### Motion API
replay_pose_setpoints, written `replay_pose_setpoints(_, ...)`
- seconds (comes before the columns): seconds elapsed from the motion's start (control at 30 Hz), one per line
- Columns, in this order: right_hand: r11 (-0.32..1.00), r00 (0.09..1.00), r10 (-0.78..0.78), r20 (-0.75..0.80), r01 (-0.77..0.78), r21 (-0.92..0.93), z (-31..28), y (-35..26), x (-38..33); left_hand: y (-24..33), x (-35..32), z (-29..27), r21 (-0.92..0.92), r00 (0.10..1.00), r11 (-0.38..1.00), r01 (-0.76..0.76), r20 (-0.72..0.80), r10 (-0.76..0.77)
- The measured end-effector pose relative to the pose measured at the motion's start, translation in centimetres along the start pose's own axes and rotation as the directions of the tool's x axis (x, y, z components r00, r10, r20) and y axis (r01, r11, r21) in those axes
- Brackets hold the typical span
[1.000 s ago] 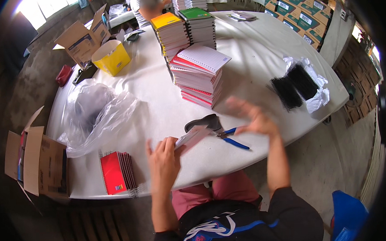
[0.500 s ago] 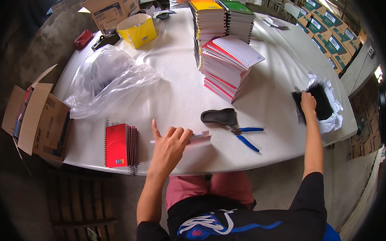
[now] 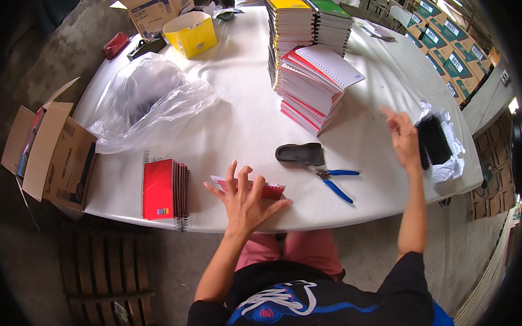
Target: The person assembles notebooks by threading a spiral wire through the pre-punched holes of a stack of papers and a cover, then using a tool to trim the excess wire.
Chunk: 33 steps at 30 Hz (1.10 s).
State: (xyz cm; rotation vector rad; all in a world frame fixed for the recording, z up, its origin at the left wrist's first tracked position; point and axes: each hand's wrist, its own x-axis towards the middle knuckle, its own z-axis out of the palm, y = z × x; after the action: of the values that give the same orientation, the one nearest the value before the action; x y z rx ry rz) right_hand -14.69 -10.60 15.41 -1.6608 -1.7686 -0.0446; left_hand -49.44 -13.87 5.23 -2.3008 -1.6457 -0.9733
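Note:
My left hand (image 3: 244,201) has its fingers spread over a small red notebook (image 3: 272,190) near the table's front edge; whether it presses on the notebook is hard to see. My right hand (image 3: 404,138) hangs above the table, left of a bundle of black spiral binding coils (image 3: 433,142) in white wrapping. Its fingers are bent together and slightly blurred, with a faint thin thing at their tips that I cannot make out. Blue-handled pliers (image 3: 334,184) lie between my hands, beside a dark padded object (image 3: 299,154). Left of my left hand sits a stack of red spiral notebooks (image 3: 158,189).
Tall stacks of yellow (image 3: 290,30) and green notebooks (image 3: 332,31) stand behind a pile of red-edged pages (image 3: 309,88). Clear plastic (image 3: 153,103), a yellow box (image 3: 190,35) and an open carton (image 3: 63,163) are on the left. Cartons (image 3: 451,50) are piled far right.
My right hand has come away from the black coils, moving left and up. The left hand's fingers have spread, and more of the notebook's red face shows beneath them.

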Motion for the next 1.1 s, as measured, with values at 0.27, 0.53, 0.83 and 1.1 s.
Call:
replay_pose_setpoints(0.27, 0.821, 0.945, -0.110, 0.308, -0.088, 0.564, 6.3, -10.1, -5.9, 0.1, 0.4, 2.4, -0.050, 0.989, 0.996, 0.072, -0.122, -0.078)
replay_pose_setpoints(0.53, 0.829, 0.944, -0.165, 0.286, -0.025, 0.559, 9.7, -11.4, -6.9, 0.2, 0.0, 2.2, -0.058, 0.984, 0.998, 0.039, -0.170, -0.048)
replay_pose_setpoints(0.83, 0.800, 0.887, -0.204, 0.414, -0.092, 0.593, 9.6, -11.9, -6.8, 0.5, -1.1, 1.8, -0.110, 0.901, 0.993, -0.035, -0.434, -0.017)
replay_pose_setpoints(1.1, 0.692, 0.889, -0.290, 0.354, -0.061, 0.720, 6.3, -13.7, -6.6, 0.1, -1.3, -0.3, -0.110, 0.735, 0.982, -0.155, -0.676, 0.041)
